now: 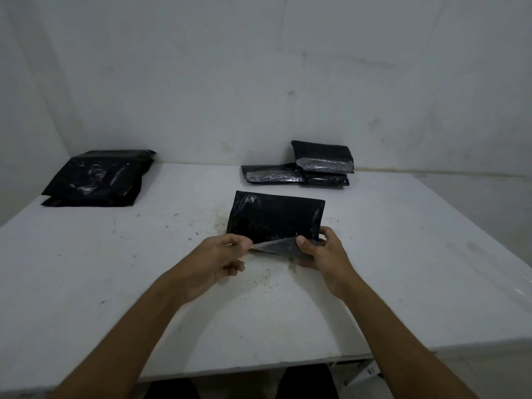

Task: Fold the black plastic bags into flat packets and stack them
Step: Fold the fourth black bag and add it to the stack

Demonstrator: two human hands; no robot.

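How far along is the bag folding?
Done: a few folded black plastic packets sit stacked by the back wall. In hand: left hand and right hand pinch the near flap of a black plastic bag on the white table. Left: a pile of unfolded black bags, far left.

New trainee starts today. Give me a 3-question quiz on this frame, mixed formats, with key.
1. True or false: both hands pinch the near edge of the bag on the table.
2. Multiple choice: where do the folded packets lie? A) far right of centre, by the wall B) at the table's near edge C) under the left hand
3. Fill in: the pile of unfolded bags lies at the table's far ____ corner.

Key: 1 true: the left hand and the right hand each grip the lifted flap. 2 A. 3 left.
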